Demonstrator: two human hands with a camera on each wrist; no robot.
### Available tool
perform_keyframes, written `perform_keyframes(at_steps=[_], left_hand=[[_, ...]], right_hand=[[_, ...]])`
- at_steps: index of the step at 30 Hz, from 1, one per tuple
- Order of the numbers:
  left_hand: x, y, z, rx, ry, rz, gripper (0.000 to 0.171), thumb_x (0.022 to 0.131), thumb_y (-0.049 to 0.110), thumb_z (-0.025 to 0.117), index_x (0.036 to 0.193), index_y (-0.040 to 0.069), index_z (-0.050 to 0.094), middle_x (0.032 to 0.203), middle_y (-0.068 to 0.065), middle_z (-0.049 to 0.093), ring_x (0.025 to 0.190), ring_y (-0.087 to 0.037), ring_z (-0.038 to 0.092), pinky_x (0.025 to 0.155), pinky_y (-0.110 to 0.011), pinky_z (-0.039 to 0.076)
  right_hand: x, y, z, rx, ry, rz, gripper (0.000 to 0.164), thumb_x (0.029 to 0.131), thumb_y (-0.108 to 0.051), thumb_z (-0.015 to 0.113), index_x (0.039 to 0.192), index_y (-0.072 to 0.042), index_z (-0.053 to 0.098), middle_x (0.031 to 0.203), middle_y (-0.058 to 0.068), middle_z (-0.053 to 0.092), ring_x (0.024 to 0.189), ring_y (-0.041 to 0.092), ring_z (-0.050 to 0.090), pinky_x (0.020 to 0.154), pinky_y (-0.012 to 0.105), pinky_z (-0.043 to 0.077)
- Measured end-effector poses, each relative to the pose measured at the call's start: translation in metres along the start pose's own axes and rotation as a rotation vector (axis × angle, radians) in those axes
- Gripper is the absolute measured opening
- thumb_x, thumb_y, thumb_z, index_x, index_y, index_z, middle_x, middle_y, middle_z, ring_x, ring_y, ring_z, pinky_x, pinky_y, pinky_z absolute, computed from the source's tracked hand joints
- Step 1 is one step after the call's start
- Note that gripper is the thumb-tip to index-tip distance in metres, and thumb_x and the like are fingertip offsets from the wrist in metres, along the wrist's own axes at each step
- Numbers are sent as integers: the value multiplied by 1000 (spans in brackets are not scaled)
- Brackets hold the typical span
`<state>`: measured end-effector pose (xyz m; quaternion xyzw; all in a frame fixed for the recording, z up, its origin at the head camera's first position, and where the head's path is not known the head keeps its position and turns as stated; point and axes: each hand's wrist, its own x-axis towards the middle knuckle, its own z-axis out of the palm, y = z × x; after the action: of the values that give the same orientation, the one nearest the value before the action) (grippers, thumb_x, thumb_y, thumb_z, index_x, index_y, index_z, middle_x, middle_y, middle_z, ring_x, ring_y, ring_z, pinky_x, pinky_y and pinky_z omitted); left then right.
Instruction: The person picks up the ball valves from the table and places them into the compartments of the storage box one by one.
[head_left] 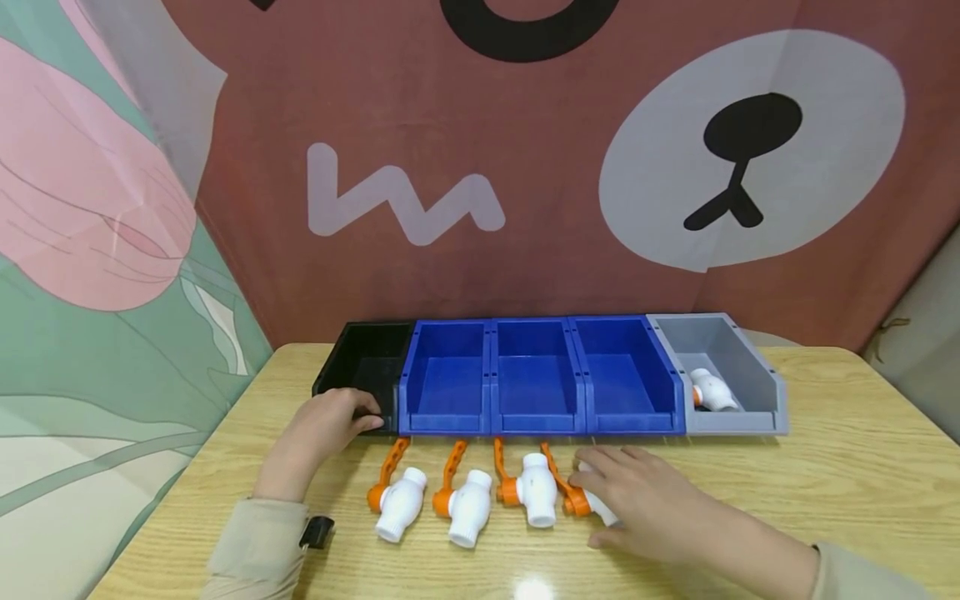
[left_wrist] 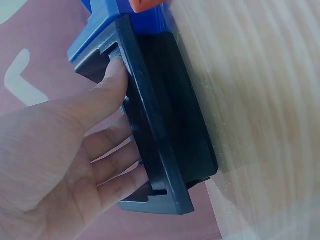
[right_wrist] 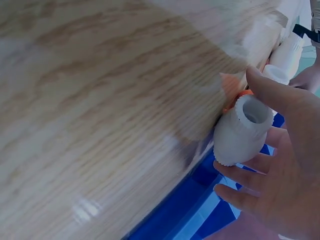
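My left hand (head_left: 330, 425) rests on the front edge of the black bin (head_left: 367, 367). In the left wrist view the thumb (left_wrist: 117, 75) touches the rim and the other fingers reach inside it. The right hand (head_left: 645, 500) is around a white ball valve (right_wrist: 240, 130) with an orange handle, which lies rightmost in the table row. Its thumb and fingers are spread on either side of the valve, fairly straight. To its left lie more white valves with orange handles: one (head_left: 538, 492), a second (head_left: 471, 508) and a third (head_left: 402, 504).
Three blue bins (head_left: 450, 423) stand joined between the black bin and a grey bin (head_left: 735, 423). One white valve (head_left: 714, 392) lies inside the grey bin. The wooden table (head_left: 847, 500) runs up to a printed cloth (head_left: 555, 183) behind the bins.
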<state>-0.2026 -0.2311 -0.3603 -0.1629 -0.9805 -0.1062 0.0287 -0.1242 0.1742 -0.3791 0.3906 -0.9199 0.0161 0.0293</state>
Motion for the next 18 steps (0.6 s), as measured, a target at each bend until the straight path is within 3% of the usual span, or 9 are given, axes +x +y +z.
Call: perform_keyframes(at_steps=[8, 18], left_hand=[[0, 0, 0, 0, -5, -6, 9, 89, 22, 74, 93, 14, 76, 95, -2, 72, 88, -25, 67, 80, -46, 56], [0, 0, 0, -1, -4, -3, 10, 89, 23, 74, 92, 14, 76, 94, -2, 72, 88, -25, 66, 80, -46, 56]], right_hand=[[1, 2, 5, -26, 124, -27, 59, 74, -58, 79, 114, -15, 68, 115, 5, 61, 104, 27, 60, 89, 49, 52], [0, 3, 5, -11, 93, -24, 60, 76, -67, 73, 111, -18, 69, 115, 4, 61, 106, 29, 60, 92, 54, 50]])
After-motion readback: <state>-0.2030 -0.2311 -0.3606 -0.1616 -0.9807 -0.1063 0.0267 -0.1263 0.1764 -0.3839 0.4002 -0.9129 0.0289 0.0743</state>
